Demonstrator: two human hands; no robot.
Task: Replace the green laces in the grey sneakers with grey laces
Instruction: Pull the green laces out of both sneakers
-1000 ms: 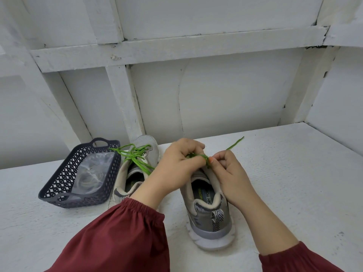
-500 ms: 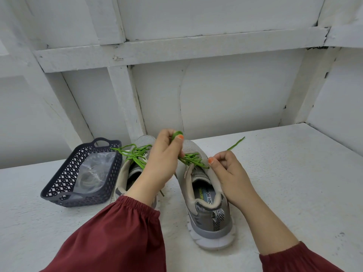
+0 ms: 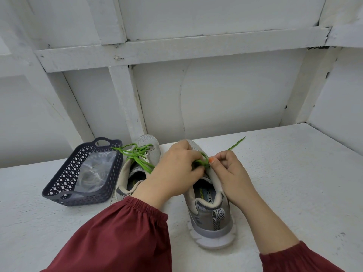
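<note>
both hands met over the tongue of the nearer sneaker (image 3: 212, 218), which stood heel toward the person and toe toward twelve o'clock, probably so the eyelets faced up under the fingers. the left hand (image 3: 174, 169) came in from seven o'clock with its fingers curled down around the bunched green lace (image 3: 200, 162), gripping it. the right hand (image 3: 227, 171), at three o'clock of that bunch, pinched the same lace between thumb and forefinger, the other fingers tucked into the palm. holding it from both sides looked like a way to work the lace loose without dragging the shoe across the white table (image 3: 294, 193). a free lace end (image 3: 236, 144) trailed off past the right hand toward one o'clock and lay on the table.

the second sneaker (image 3: 141, 154) sat at ten o'clock of the first, pointing the same way, its other green lace (image 3: 137, 155) threaded and bunched over the tongue; by my judgement it waited its turn. just beside it, at nine o'clock, stood a dark lattice basket (image 3: 59, 195) with a clear bag (image 3: 94, 171) holding what i took for the grey laces (image 3: 88, 179), untouched and within easy reach of the left hand. i judged the task was at the early, unlacing stage.
</note>
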